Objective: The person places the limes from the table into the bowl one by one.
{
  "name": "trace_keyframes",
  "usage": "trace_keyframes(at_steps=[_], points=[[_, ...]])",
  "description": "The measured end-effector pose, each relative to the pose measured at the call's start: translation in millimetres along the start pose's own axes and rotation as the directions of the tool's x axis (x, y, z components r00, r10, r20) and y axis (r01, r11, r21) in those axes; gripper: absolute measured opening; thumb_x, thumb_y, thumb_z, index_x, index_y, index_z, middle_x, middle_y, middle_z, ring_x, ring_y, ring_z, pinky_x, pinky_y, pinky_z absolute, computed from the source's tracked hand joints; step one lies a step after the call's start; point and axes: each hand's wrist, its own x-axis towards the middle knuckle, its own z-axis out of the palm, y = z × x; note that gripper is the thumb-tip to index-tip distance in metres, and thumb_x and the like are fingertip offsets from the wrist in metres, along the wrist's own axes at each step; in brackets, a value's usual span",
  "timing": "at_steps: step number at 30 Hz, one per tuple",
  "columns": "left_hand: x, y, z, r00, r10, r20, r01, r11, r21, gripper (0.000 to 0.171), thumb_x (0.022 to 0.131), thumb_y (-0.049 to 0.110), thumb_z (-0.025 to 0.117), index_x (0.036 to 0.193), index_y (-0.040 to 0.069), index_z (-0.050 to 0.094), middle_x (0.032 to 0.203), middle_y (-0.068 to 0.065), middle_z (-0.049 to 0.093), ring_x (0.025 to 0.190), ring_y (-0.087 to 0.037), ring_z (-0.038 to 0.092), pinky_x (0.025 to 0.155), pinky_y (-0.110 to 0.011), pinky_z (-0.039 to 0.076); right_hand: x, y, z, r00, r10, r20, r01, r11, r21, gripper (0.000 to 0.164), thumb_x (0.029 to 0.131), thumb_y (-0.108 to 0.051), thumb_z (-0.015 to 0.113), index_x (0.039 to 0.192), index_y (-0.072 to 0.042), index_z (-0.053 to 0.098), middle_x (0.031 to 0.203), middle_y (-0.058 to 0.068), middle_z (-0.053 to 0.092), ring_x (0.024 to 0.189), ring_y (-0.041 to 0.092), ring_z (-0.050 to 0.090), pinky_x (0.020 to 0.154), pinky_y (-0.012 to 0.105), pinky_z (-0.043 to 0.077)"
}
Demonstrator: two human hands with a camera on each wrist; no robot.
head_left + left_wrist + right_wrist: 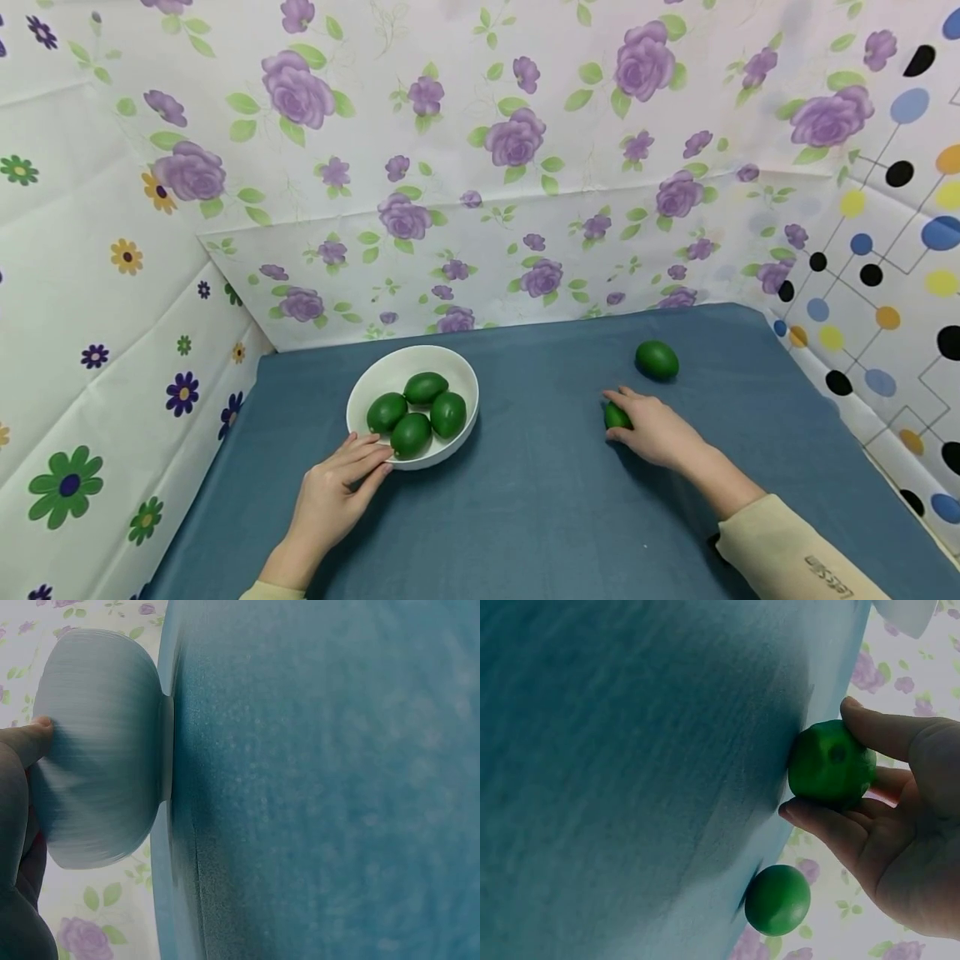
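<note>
A white bowl [358, 385] holding several green limes [425, 388] stands on the left part of the table. My left hand [337, 492] grips its near-left rim, fingers over the edge and thumb [37, 731] against the outer wall. Off to the right, my right hand [654, 427] holds another lime [831, 765] between thumb and fingers, low at the blue cloth. In the head view that lime is partly hidden by the hand. One more lime [657, 361] lies loose on the cloth just beyond the right hand.
A blue cloth [517, 500] covers the table. White sheets with purple flowers [517, 137] rise behind it, with a daisy-patterned sheet [97, 333] on the left and a dotted one [885, 275] on the right.
</note>
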Motion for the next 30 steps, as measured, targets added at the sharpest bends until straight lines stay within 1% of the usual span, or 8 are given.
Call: trace_keyframes(at_steps=[5,13,19,25,30], points=[[-0.5,0.0,-0.2,1.000,-0.004,0.001,0.004,1.000,0.004,0.025,0.083,0.018,0.082,0.108,0.014,0.080,0.109,0.004,0.074,0.112,-0.021,0.067,0.113,-0.035,0.041,-0.1,-3.0,-1.2,1.000,-0.014,-0.012,0.013,1.000,-0.021,0.065,0.093,-0.025,0.074,0.148,-0.004,0.047,0.147,0.029,0.043,0.126,0.046,0.050,0.097,0.061,0.049],[-0.4,-0.2,0.1,1.000,0.008,-0.005,-0.008,1.000,-0.004,0.025,0.084,0.017,0.082,0.109,0.014,0.079,0.109,0.004,0.074,0.112,-0.022,0.067,0.114,-0.033,0.040,0.5,-5.2,-1.4,1.000,-0.006,-0.007,0.006,0.999,-0.040,0.064,0.092,-0.026,0.074,0.147,-0.005,0.048,0.146,0.028,0.045,0.125,0.046,0.051,0.096,0.062,0.049],[-0.1,1.0,0.6,1.000,0.014,-0.011,-0.015,1.000,-0.015,0.026,0.083,0.016,0.082,0.109,0.013,0.079,0.108,0.001,0.075,0.111,-0.024,0.067,0.114,-0.032,0.040,0.1,-5.0,-0.2,1.000,-0.008,-0.011,0.007,0.999,-0.039,0.064,0.093,-0.026,0.073,0.147,-0.005,0.048,0.146,0.027,0.046,0.125,0.045,0.052,0.096,0.061,0.049],[-0.5,0.0,1.1,1.000,0.009,-0.007,-0.010,1.000,-0.014,0.026,0.084,0.017,0.082,0.109,0.014,0.079,0.109,0.002,0.074,0.112,-0.023,0.067,0.115,-0.032,0.039,-0.7,-5.9,-0.4,1.000,-0.010,-0.010,0.010,0.999,-0.033,0.063,0.093,-0.026,0.073,0.147,-0.005,0.048,0.146,0.027,0.046,0.125,0.045,0.052,0.096,0.063,0.048],[-1.0,-0.3,1.0,1.000,0.003,-0.003,-0.003,1.000,-0.015,0.025,0.084,0.017,0.082,0.109,0.014,0.079,0.109,0.002,0.074,0.112,-0.023,0.067,0.115,-0.031,0.038,-0.8,-5.2,-0.9,1.000,-0.015,-0.014,0.015,1.000,-0.027,0.063,0.093,-0.026,0.074,0.147,-0.005,0.049,0.146,0.027,0.047,0.125,0.044,0.052,0.096,0.061,0.049]])
